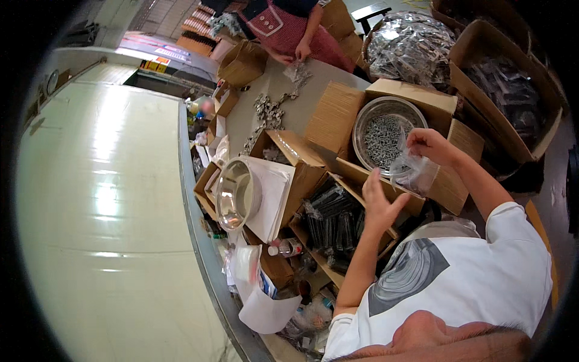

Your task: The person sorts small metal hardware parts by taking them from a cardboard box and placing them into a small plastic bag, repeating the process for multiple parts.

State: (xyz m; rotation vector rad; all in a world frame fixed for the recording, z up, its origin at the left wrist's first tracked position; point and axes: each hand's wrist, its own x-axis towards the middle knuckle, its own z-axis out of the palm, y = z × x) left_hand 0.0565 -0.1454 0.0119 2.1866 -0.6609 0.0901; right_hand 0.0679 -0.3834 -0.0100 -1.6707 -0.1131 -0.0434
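My right hand (429, 146) is closed, its fingertips pinching the top of a clear plastic bag (415, 175). The bag hangs at the near rim of a round metal bowl (360, 134). Small grey screws (383, 140) fill much of that bowl, which sits in an opened cardboard box (410, 89). My left hand (379, 205) is held up beside the bag, fingers stretched and thumb apart, with nothing in it. Just left of it, a carton holds black parts in plastic wrapping (335, 223). What the bag contains is too unclear to tell.
An empty metal bowl (258, 196) rests tilted on white paper sheets (274, 208) at left. Across the grey table (322, 75), a person in a red apron (283, 30) handles small plastic bags near scattered metal parts (268, 111). Cartons of bagged parts (506, 90) stand at right.
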